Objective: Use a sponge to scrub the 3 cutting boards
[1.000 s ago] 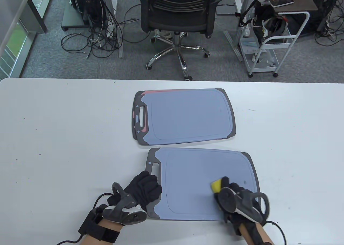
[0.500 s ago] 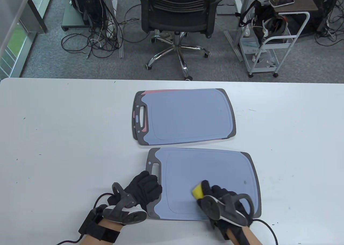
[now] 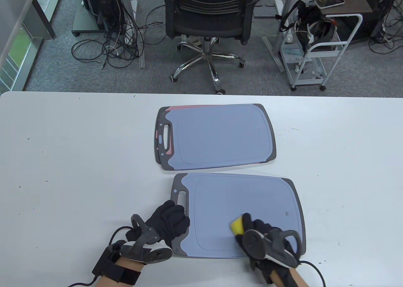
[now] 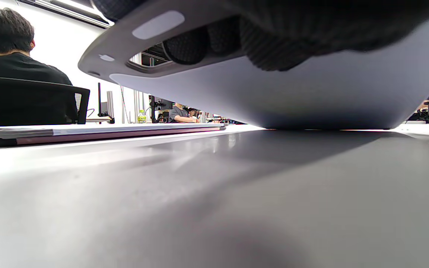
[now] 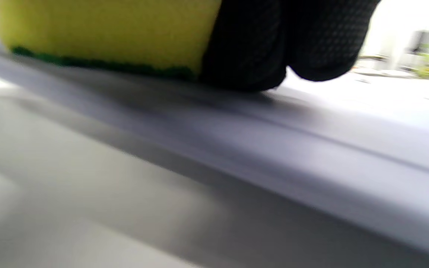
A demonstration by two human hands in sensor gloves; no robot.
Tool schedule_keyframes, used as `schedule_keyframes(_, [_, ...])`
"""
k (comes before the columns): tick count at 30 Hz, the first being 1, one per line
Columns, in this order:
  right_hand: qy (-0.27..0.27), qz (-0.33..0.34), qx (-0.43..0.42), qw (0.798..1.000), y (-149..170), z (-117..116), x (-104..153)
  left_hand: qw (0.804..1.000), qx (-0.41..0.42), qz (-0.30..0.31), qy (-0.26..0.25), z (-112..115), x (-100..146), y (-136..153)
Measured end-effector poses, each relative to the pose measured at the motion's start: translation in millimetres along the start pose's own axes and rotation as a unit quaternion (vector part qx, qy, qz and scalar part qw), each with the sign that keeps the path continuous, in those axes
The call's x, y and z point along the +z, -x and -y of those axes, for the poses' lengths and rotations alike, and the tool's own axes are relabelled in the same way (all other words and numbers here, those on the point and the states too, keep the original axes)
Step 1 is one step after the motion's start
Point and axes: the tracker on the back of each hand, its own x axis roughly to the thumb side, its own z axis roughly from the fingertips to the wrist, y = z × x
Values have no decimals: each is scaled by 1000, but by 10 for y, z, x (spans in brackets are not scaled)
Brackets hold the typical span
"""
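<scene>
A blue cutting board (image 3: 239, 202) with dark grey ends lies near me on the white table (image 3: 78, 173). My left hand (image 3: 170, 219) grips its handle end; in the left wrist view that end of the board (image 4: 274, 100) sits raised a little off the table. My right hand (image 3: 252, 230) holds a yellow sponge (image 3: 236, 225), green side down (image 5: 102, 29), on the board's lower middle (image 5: 274, 149). Behind it lies a stack of two more boards (image 3: 217, 135), blue on top with a red edge showing beneath, seen side-on in the left wrist view (image 4: 106, 132).
A black office chair (image 3: 209, 13) stands beyond the table's far edge, with a white cart (image 3: 318, 47) to its right and loose cables (image 3: 110, 47) on the floor at left. A seated person (image 4: 9, 56) shows in the left wrist view.
My right hand slid the sponge leftward across the near board, then back a little to the right. The left hand and all boards stayed put.
</scene>
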Motion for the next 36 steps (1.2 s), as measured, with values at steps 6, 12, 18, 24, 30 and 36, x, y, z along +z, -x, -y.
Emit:
schedule_keyframes(6, [19, 93, 36, 995, -654, 119, -224, 1000, 3, -1, 1, 0, -3, 7])
schedule_keyframes(12, [3, -52, 13, 999, 298, -51, 129, 1000, 3, 2, 1, 1, -3, 2])
schedule_keyframes(18, [-39, -297, 1, 954, 1588, -288, 825, 1000, 3, 1, 0, 1, -4, 4])
schedule_keyframes(24, [-35, -262, 17, 964, 1470, -237, 668, 1000, 3, 0, 0, 3, -5, 7])
schedule_keyframes(30, [16, -13, -16, 1000, 20, -14, 47, 1000, 3, -1, 2, 5, -6, 8])
schedule_keyframes(36, [32, 98, 33, 994, -860, 142, -182, 1000, 2, -2, 3, 5, -6, 11])
